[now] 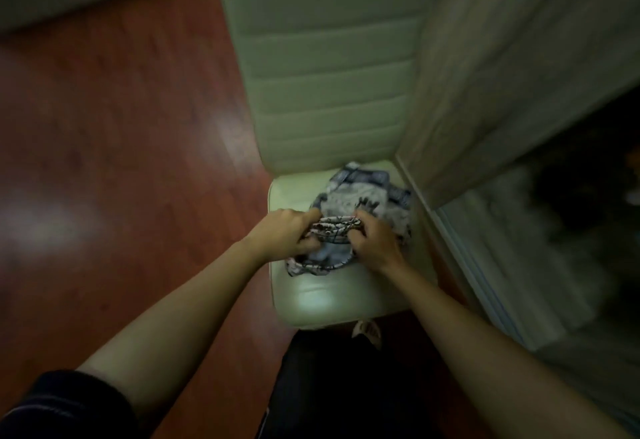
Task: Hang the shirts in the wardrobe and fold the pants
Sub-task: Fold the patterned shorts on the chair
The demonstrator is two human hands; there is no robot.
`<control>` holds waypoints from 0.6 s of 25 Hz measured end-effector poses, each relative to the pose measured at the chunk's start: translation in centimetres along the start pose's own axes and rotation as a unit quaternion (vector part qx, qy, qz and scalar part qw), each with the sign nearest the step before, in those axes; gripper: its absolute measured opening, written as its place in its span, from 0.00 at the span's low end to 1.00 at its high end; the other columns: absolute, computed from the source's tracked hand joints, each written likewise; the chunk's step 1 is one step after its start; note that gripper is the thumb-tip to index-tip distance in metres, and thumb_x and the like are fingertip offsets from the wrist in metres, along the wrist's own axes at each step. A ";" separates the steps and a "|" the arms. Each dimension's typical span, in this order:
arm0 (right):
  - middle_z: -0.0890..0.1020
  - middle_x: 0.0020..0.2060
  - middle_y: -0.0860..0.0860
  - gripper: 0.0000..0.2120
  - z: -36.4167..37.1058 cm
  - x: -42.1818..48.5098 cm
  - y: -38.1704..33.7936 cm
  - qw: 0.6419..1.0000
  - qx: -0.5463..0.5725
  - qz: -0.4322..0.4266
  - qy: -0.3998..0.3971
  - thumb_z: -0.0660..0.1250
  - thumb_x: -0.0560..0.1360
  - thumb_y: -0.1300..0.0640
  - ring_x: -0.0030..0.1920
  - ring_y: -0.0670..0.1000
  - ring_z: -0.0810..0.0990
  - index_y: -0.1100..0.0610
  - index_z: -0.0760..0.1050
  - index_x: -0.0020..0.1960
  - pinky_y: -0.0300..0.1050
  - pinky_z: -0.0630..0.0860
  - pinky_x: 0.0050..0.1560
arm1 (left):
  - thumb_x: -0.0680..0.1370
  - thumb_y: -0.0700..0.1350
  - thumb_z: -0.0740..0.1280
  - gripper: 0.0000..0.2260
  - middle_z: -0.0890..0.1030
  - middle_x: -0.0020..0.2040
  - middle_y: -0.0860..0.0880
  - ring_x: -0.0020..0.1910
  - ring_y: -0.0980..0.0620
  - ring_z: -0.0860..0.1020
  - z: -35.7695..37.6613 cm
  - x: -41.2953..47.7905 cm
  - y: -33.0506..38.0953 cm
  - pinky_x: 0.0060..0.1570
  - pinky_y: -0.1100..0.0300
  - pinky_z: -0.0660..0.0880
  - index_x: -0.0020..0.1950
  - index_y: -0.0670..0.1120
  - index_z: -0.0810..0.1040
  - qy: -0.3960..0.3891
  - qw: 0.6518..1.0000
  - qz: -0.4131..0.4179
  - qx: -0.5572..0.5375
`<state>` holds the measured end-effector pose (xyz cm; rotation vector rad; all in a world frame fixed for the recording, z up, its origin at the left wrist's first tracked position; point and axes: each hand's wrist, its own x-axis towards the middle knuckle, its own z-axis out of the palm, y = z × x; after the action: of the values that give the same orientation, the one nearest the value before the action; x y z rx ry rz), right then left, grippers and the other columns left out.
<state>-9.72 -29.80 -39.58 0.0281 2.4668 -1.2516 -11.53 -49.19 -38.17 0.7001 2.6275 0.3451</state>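
1. Head view, nearest: a dark sleeve is seen at the lower left, and a dark trouser leg below the chair's front edge, with a pale shoe just beyond it.
2. Both bare forearms are stretched forward over the cream padded chair seat.
3. The left hand is clenched on the left end of a bunched edge of the blue-grey and white patterned garment; its fingers are curled round the cloth.
4. The right hand is clenched on the right end of the same bunched edge, which is gathered between the two hands.
5. The garment is heaped on the seat, towards its back right corner; whether it is a shirt or pants cannot be told.
6. Beyond it the ribbed cream chair backrest is seen, with the reddish wooden floor to the left and a pale wood-grain panel to the right.
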 end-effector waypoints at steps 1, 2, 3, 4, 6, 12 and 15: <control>0.73 0.29 0.51 0.09 -3.0 -0.5 -1.8 1.000 0.002 -0.017 0.000 0.58 0.65 0.54 0.31 0.52 0.71 0.58 0.69 0.41 0.47 0.66 0.32 | 0.74 0.53 0.63 0.14 0.80 0.40 0.41 0.39 0.40 0.78 -3.5 0.3 1.4 0.34 0.55 0.65 0.50 0.43 0.72 -0.001 1.000 0.026 -0.014; 0.75 0.31 0.51 0.11 -5.9 -1.0 -3.5 0.999 0.001 -0.038 -0.010 0.59 0.63 0.53 0.33 0.52 0.73 0.58 0.70 0.42 0.47 0.68 0.33 | 0.74 0.55 0.66 0.15 0.80 0.38 0.42 0.38 0.42 0.78 -7.0 0.5 2.6 0.34 0.55 0.67 0.49 0.44 0.73 0.005 0.998 0.049 -0.035; 0.76 0.33 0.50 0.11 -8.4 -1.5 -5.0 0.998 -0.010 -0.060 -0.027 0.62 0.63 0.53 0.35 0.51 0.74 0.55 0.71 0.44 0.47 0.70 0.35 | 0.73 0.59 0.65 0.17 0.80 0.37 0.44 0.37 0.44 0.78 -10.1 0.5 3.8 0.35 0.55 0.69 0.47 0.45 0.75 0.017 0.996 0.067 -0.052; 0.78 0.36 0.49 0.12 -11.1 -2.0 -6.7 0.995 -0.036 -0.083 -0.040 0.64 0.63 0.56 0.38 0.49 0.76 0.53 0.72 0.46 0.46 0.71 0.38 | 0.72 0.63 0.63 0.20 0.80 0.35 0.45 0.36 0.46 0.78 -13.6 0.3 5.1 0.35 0.56 0.69 0.46 0.46 0.76 0.031 0.995 0.080 -0.050; 0.81 0.43 0.49 0.18 -16.3 -3.1 -10.3 0.986 -0.109 -0.111 -0.051 0.67 0.64 0.63 0.45 0.49 0.79 0.51 0.73 0.52 0.42 0.73 0.41 | 0.70 0.69 0.56 0.27 0.81 0.34 0.45 0.36 0.45 0.79 -19.8 -0.2 7.4 0.36 0.56 0.69 0.46 0.46 0.78 0.071 0.991 0.112 0.002; 0.80 0.53 0.55 0.15 -27.3 -4.7 -15.4 0.952 -0.306 -0.017 0.017 0.65 0.70 0.58 0.54 0.59 0.78 0.50 0.74 0.56 0.48 0.75 0.50 | 0.77 0.61 0.59 0.16 0.79 0.39 0.47 0.41 0.43 0.79 -31.6 -2.2 8.2 0.36 0.54 0.70 0.44 0.48 0.72 0.189 0.968 0.086 0.140; 0.82 0.51 0.55 0.14 -29.6 -5.9 -16.8 0.967 -0.238 -0.061 0.065 0.64 0.70 0.63 0.52 0.57 0.79 0.50 0.75 0.52 0.45 0.73 0.49 | 0.75 0.48 0.66 0.09 0.75 0.41 0.50 0.44 0.44 0.77 -31.8 -3.0 7.0 0.41 0.52 0.72 0.44 0.49 0.66 0.103 0.983 0.038 0.147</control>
<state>-16.73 -15.88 -8.72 -0.1769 2.8570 -0.6867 -20.06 -49.09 -6.57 0.9045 2.8887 0.0504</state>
